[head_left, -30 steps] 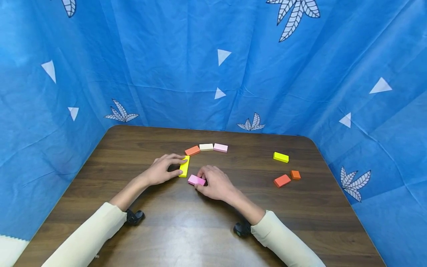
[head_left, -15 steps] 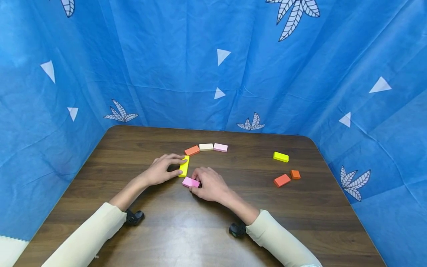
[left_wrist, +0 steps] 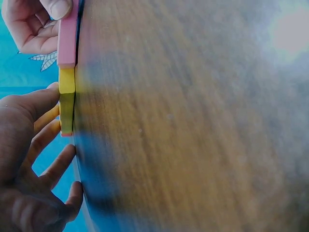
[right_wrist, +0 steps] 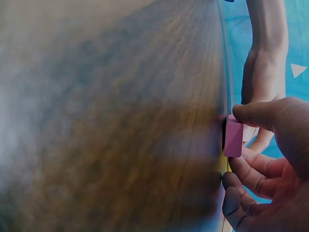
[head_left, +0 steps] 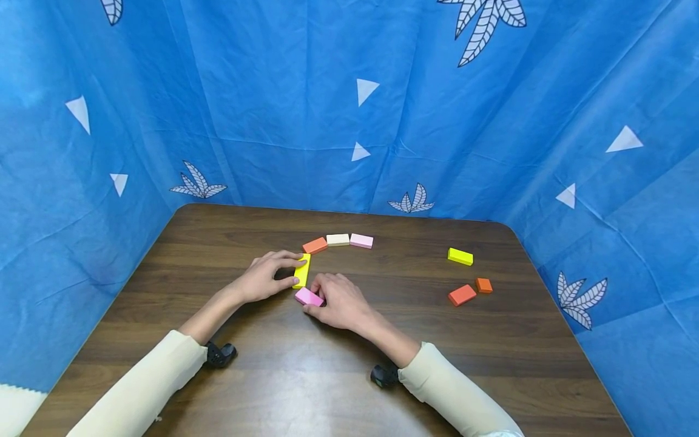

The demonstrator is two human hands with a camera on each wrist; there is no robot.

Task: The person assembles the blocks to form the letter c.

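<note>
Person's two hands meet over small blks on a dark wood-grain worktop. R hand pinches a pink blk btwn thumb and fingers, its grip closed on the blk's ends, as seen from the R wrist. The pink blk sits just off the near end of a yellow blk, set at an angle to it; whether the two touch is hard to tell. L hand rests on the yellow blk w/ thumb and fingertips, its grip loose, fingers spread; in the L wrist view the outer fingers reach past the blk.

At the yellow blk's far end, just beside it, lies an orange-red blk, followed by a cream blk and a pale pink blk, end to end in a curve. Well apart, on the R side: a 2nd yellow blk, a red blk and, near the latter, a shorter orange blk.

Lt-colored sleeves cover both forearms, w/ dark units at the wrists. Bkgd: blue cloth printed w/ white triangles and leaves.
</note>
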